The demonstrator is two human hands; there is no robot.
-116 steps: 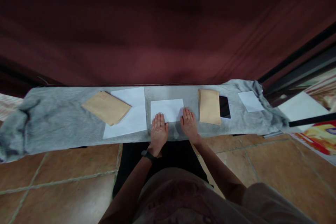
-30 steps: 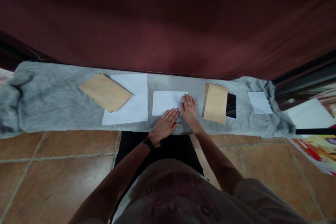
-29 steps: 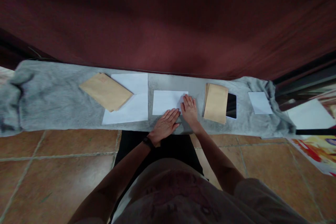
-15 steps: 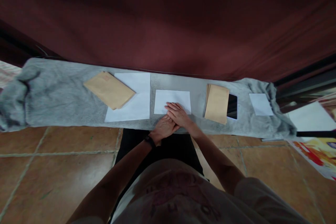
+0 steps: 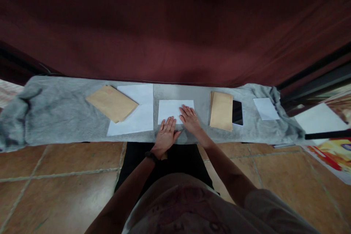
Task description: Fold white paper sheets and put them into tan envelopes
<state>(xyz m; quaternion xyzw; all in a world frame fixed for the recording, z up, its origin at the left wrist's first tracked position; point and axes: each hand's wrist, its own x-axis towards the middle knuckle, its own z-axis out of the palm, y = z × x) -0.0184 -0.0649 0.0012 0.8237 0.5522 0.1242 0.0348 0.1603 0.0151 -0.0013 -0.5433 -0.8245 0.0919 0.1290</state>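
Observation:
A white sheet of paper (image 5: 170, 108), folded or cut to a small rectangle, lies flat on the grey cloth before me. My left hand (image 5: 166, 134) rests with its fingers stretched over the near edge of the paper and its thumb out to the right. On the paper's right part lies my right hand (image 5: 191, 120), fingers spread and flat. Neither hand grips anything. The hands are apart, and the fingers cover parts of the paper's near and right edges.
Left of the paper, brown envelopes (image 5: 112, 104) lie across larger white sheets (image 5: 139, 117). To the right are a stack of brown envelopes (image 5: 221, 111), a dark-screened phone (image 5: 237, 112) and a small white sheet (image 5: 265, 109). The grey cloth (image 5: 60, 113) covers the narrow table; a dark red curtain (image 5: 164, 58) hangs behind.
My hands, one over the other before, have separated. The left moved left along the paper's near edge, and the right now lies flat on its right side. The view shifted slightly.

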